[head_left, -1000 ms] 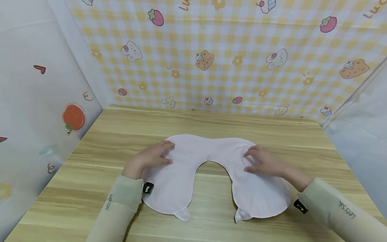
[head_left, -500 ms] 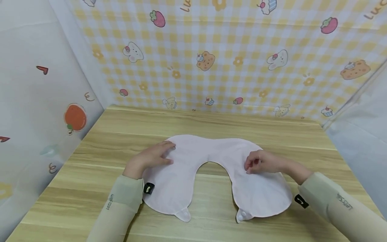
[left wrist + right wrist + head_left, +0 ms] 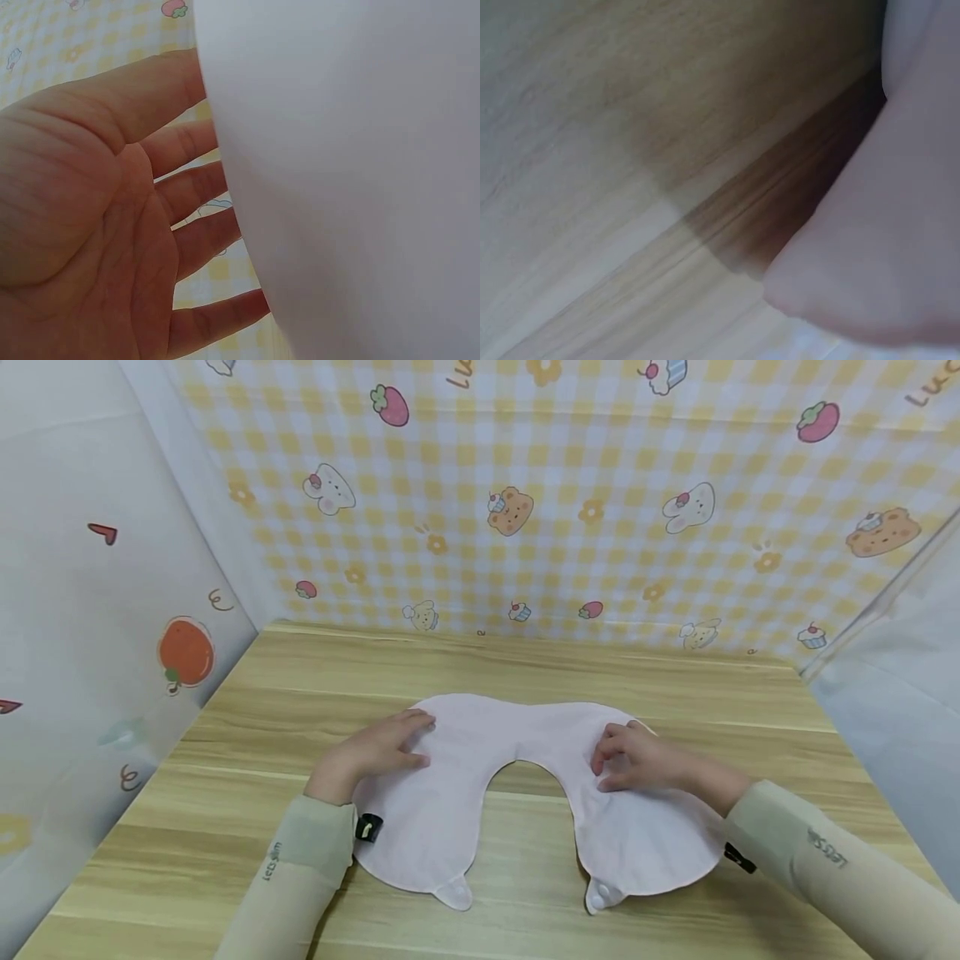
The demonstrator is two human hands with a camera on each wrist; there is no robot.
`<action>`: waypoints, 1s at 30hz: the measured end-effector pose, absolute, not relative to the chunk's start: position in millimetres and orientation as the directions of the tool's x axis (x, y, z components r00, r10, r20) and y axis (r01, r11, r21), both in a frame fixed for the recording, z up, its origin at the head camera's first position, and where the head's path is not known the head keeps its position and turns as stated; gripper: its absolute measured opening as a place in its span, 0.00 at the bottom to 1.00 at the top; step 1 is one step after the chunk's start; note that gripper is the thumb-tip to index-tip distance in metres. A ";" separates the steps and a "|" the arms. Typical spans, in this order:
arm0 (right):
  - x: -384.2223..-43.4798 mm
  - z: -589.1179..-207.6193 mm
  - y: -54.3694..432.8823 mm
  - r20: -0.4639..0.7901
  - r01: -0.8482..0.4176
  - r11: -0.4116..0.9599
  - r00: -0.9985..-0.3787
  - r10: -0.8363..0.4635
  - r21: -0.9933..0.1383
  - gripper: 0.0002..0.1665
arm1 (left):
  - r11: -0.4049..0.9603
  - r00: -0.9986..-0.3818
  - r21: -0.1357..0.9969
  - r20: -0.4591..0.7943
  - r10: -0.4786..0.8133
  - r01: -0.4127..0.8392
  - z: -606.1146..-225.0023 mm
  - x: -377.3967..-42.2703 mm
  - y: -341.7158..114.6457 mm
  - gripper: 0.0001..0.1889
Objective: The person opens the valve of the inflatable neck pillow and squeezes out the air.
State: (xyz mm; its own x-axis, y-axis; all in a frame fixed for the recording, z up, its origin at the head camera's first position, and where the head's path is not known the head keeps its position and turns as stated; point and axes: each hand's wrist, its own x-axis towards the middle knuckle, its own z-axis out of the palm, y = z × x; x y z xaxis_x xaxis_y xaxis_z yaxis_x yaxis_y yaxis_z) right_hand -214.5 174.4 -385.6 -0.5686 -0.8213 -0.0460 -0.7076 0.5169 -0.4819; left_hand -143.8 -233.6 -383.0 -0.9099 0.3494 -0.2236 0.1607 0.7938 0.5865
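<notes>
A pale pink U-shaped cloth bib (image 3: pixel 450 793) lies on the table, its opening towards me and a snap tab at the end of each arm. My left hand (image 3: pixel 375 756) rests at its left lobe, fingers extended. In the left wrist view, the bib (image 3: pixel 352 187) hides the fingertips of that hand (image 3: pixel 112 210). My right hand (image 3: pixel 645 760) touches the right lobe with bent fingers and the thumb apart from them. Small creases run across the cloth below that thumb. The right wrist view has only a blurred pale pink shape beside the wood.
The wood-grain table (image 3: pixel 525 664) backs onto a yellow checked cloth wall (image 3: pixel 555 552) with cartoon prints. White sheets (image 3: pixel 60 593) hang at the left and right sides. A black wrist camera (image 3: pixel 369 827) sits at my left cuff.
My right hand curled its fingers, then loosened them again and shifted slightly left over the right lobe. The creases there changed. My left hand stays where it was.
</notes>
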 end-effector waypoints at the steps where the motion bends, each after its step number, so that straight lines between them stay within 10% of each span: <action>1: -214.4 -386.4 173.3 -0.036 -0.715 0.513 -0.566 -0.823 -0.475 0.09 | 0.795 -0.910 0.585 -0.224 0.349 0.161 -383.0 -143.9 -233.6 0.33; 17: -209.9 -395.2 163.8 -0.078 -0.645 0.637 -0.674 -0.734 -0.423 0.19 | 0.804 -0.911 0.572 -0.226 0.344 0.162 -381.7 -143.5 -233.0 0.33; 30: -212.7 -393.5 167.0 0.009 -0.703 0.593 -0.647 -0.762 -0.392 0.22 | 0.794 -0.913 0.585 -0.215 0.347 0.164 -381.5 -143.1 -233.2 0.32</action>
